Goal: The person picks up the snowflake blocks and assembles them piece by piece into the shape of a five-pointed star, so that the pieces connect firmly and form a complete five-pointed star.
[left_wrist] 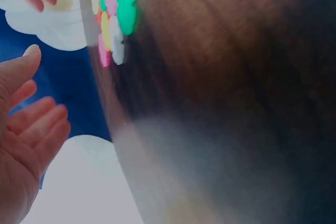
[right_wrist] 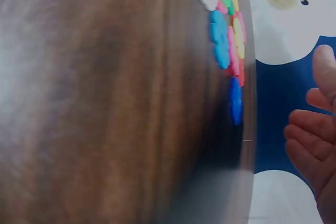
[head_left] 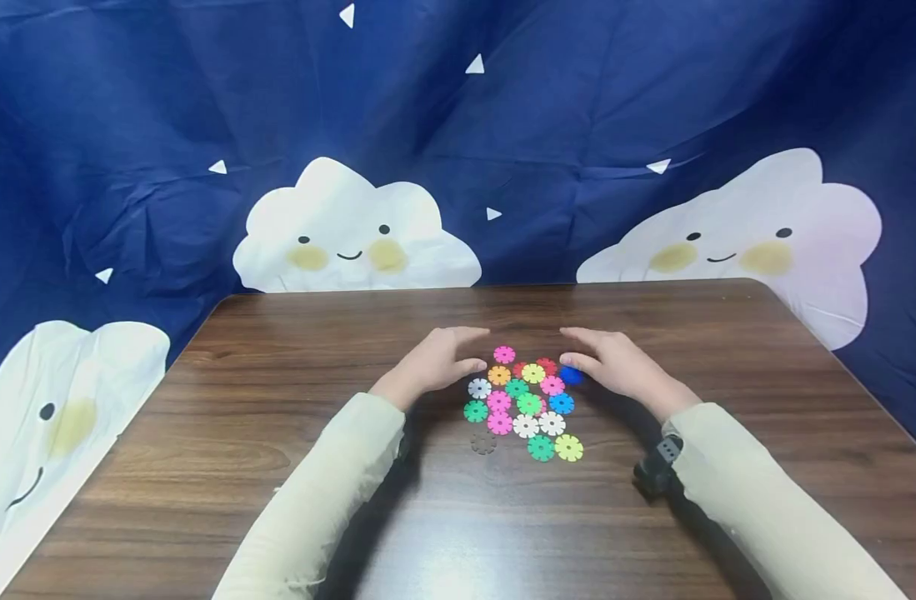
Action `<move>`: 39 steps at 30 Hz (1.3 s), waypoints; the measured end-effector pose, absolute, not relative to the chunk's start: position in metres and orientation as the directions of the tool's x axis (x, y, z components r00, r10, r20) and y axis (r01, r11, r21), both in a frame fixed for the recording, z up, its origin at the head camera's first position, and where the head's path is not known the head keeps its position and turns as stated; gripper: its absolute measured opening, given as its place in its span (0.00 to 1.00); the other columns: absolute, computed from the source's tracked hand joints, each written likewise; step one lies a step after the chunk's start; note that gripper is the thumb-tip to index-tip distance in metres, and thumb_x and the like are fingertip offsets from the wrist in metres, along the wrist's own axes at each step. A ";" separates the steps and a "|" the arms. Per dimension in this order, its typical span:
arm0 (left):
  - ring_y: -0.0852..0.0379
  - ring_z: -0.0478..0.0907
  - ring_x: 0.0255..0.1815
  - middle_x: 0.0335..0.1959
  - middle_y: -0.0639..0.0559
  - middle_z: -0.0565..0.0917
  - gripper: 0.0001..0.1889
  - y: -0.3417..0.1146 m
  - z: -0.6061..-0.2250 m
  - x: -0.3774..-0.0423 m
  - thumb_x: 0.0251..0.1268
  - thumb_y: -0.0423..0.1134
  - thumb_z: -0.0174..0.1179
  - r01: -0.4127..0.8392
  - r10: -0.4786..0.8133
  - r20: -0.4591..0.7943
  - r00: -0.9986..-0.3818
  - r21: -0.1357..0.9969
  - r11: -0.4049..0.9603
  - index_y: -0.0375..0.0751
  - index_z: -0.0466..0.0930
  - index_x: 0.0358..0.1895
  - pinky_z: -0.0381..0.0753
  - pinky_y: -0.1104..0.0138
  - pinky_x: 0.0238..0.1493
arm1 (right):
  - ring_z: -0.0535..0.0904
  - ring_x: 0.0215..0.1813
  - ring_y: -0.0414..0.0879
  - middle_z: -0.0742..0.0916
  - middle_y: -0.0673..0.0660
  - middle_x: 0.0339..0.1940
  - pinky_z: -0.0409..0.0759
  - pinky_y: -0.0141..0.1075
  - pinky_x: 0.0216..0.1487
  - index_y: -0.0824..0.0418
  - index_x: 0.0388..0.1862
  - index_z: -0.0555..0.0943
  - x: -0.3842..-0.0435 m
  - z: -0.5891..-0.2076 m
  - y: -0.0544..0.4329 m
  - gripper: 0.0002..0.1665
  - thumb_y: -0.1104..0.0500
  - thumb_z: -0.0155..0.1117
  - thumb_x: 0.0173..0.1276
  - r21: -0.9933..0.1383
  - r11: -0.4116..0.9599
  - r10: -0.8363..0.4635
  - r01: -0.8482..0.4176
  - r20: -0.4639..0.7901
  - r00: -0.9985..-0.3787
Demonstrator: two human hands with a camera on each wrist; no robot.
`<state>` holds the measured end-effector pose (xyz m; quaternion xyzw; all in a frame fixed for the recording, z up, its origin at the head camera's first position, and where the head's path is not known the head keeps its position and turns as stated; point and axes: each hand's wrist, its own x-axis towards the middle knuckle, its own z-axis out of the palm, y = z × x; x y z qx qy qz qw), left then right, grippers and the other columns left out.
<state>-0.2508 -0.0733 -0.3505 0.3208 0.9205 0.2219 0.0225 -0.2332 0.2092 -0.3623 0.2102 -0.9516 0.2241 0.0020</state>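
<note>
Notched plastic discs in several colours lie in a loose cluster on the table, among them a yellow disc (head_left: 568,447), a light-blue disc (head_left: 562,403) and a dark-blue disc (head_left: 571,375). My left hand (head_left: 444,358) hovers at the cluster's left side, fingers extended and holding nothing. On the opposite side, my right hand (head_left: 612,360) is held over the table near the dark-blue disc, its fingers also extended. The left wrist view has a green disc (left_wrist: 126,4) past the left hand. Some discs overlap, so parts of them are hidden.
The brown wooden table (head_left: 202,433) carries the discs. Behind it hangs a blue cloth (head_left: 540,125) printed with white clouds and triangles. A small black device (head_left: 655,473) is strapped at the right wrist.
</note>
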 end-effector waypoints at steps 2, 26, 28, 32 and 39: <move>0.53 0.72 0.60 0.58 0.46 0.76 0.25 -0.072 -0.355 -0.250 0.60 0.40 0.61 0.571 0.609 0.076 -0.789 0.457 0.682 0.38 0.71 0.61 0.69 0.62 0.62 | 0.71 0.62 0.61 0.77 0.67 0.59 0.67 0.56 0.61 0.67 0.62 0.70 -0.232 -0.367 0.210 0.30 0.51 0.59 0.66 -0.431 0.803 -0.411 -0.411 0.097 -0.906; 0.55 0.76 0.44 0.42 0.49 0.81 0.12 -0.062 -0.386 -0.243 0.57 0.36 0.63 0.495 0.564 -0.029 -0.825 0.444 0.747 0.38 0.83 0.45 0.76 0.63 0.51 | 0.78 0.44 0.56 0.83 0.63 0.38 0.75 0.50 0.52 0.69 0.39 0.82 -0.236 -0.378 0.188 0.12 0.66 0.69 0.54 -0.346 0.868 -0.378 -0.357 0.008 -0.926; 0.54 0.77 0.45 0.42 0.48 0.81 0.11 -0.060 -0.385 -0.243 0.57 0.35 0.63 0.516 0.576 -0.023 -0.817 0.417 0.748 0.37 0.82 0.44 0.76 0.63 0.52 | 0.77 0.43 0.55 0.83 0.63 0.38 0.75 0.50 0.52 0.68 0.38 0.82 -0.238 -0.375 0.186 0.13 0.66 0.70 0.54 -0.352 0.884 -0.342 -0.306 -0.043 -0.939; 0.54 0.76 0.43 0.40 0.48 0.80 0.10 -0.057 -0.385 -0.245 0.57 0.34 0.63 0.518 0.577 -0.043 -0.816 0.390 0.761 0.38 0.81 0.43 0.76 0.63 0.50 | 0.75 0.40 0.54 0.83 0.62 0.36 0.75 0.50 0.51 0.66 0.36 0.80 -0.242 -0.369 0.182 0.13 0.65 0.71 0.52 -0.349 0.908 -0.288 -0.233 -0.116 -0.951; 0.55 0.71 0.37 0.33 0.50 0.74 0.09 -0.055 -0.383 -0.251 0.58 0.36 0.63 0.441 0.532 -0.143 -0.835 0.407 0.800 0.41 0.76 0.41 0.74 0.64 0.43 | 0.72 0.36 0.53 0.80 0.58 0.30 0.74 0.45 0.42 0.64 0.32 0.77 -0.245 -0.367 0.180 0.12 0.65 0.72 0.51 -0.343 0.919 -0.262 -0.192 -0.171 -0.950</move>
